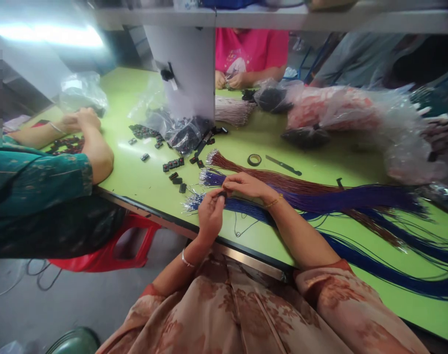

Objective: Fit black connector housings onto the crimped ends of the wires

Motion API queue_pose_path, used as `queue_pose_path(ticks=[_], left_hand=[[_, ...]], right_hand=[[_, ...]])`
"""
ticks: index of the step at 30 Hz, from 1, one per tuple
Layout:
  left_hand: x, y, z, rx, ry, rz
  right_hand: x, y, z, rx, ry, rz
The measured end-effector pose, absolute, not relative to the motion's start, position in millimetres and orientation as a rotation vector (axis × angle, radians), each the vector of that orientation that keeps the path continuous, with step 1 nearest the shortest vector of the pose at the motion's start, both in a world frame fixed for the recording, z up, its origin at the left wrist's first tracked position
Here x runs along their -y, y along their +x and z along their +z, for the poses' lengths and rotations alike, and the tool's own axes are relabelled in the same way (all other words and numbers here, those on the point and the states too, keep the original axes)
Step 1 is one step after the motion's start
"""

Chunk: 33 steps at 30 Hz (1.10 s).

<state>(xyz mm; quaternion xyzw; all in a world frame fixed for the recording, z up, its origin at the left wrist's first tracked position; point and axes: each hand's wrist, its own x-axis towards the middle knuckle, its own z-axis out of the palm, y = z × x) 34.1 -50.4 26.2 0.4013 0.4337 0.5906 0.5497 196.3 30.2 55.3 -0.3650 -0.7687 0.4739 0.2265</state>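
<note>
Both hands (224, 196) pinch a connector (221, 194); blue wires (320, 199) trail rightward across the table (135, 182).

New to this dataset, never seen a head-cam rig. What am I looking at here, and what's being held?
One view only, from a camera worn on a person's head, looking down at their own bare hands. The left hand and right hand meet at a small dark part, pinched at the fingertips; details are too small to tell. On the green table lie bundles of blue wires and brown wires, loose black connectors, a tape roll and plastic bags. Other people's arms work at the left and far side.
</note>
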Motion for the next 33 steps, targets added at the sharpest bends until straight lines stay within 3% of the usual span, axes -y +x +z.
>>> queue_pose_path(ticks=[11,18,23,26,29,33], left_hand=[[29.6,27.9,9.6,-1.047,0.837,1.351],[71.7,39.7,20.9,-1.010,1.401,1.354],[111.3,73.5,18.0,-0.262,2.471,0.598],[119.9,88.7,8.7,-0.034,2.763,0.379],[117.7,84.8,3.4,-0.033,2.791,0.459],[90.6,39.2,6.5,-0.495,2.534,1.026]], right_hand=[[-16.4,181.6,54.6,2.263,-1.131,0.884],[-28.8,194.9,54.2,2.236,-1.122,1.150],[-32.7,184.0,47.2,2.366,-1.278,0.864],[-29.0,170.2,38.7,2.497,-1.435,0.639],[-24.3,161.7,32.9,2.555,-1.518,0.494],[-19.9,164.0,31.8,2.504,-1.441,0.477]])
